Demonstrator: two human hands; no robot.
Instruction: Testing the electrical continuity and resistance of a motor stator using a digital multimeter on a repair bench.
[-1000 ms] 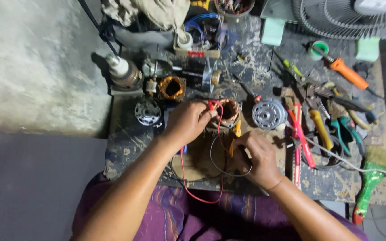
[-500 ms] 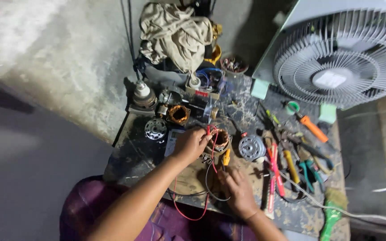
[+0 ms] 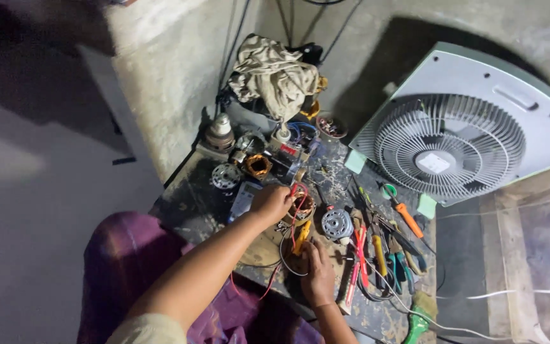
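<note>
I see my left hand (image 3: 272, 202) on motor coil (image 3: 303, 207) w/ red wire (image 3: 296, 216), right hand (image 3: 318, 272) near yellow probe (image 3: 301, 236).

At the far right we see a pale box fan (image 3: 453, 143) leaning against the wall. A crumpled beige cloth (image 3: 275, 73) lies heaped at the far end of the counter (image 3: 189, 204). To the right, an orange-handled screwdriver (image 3: 407, 220) lies near red-handled pliers (image 3: 359, 255), with a green-handled brush (image 3: 418, 322) nearest.

Rough concrete wall (image 3: 179, 83) at far side, dimly lit. Dark cluttered workbench (image 3: 189, 204) against it. Pale box fan (image 3: 466, 140) leans at right. Floor (image 3: 27, 210) left, in shadow.
</note>
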